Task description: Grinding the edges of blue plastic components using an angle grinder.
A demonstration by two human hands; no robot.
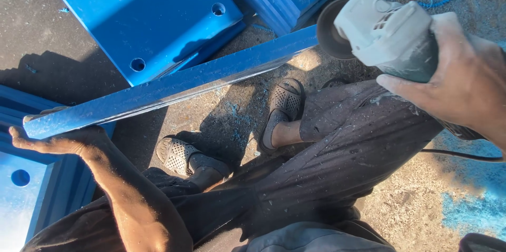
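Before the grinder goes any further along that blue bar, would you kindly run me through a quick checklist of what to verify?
1. Right hand grips the grinder body: ok.
2. Left hand steadies the near end of the blue bar from below: ok, though no clamp shows.
3. Disc meets the bar's far end: ok.
4. Guard over the disc: cannot tell.
5. Feet clear of the cut: not ok; the open sandals sit right under the bar.
6. Cord trails away behind the right hand, off the disc: ok.
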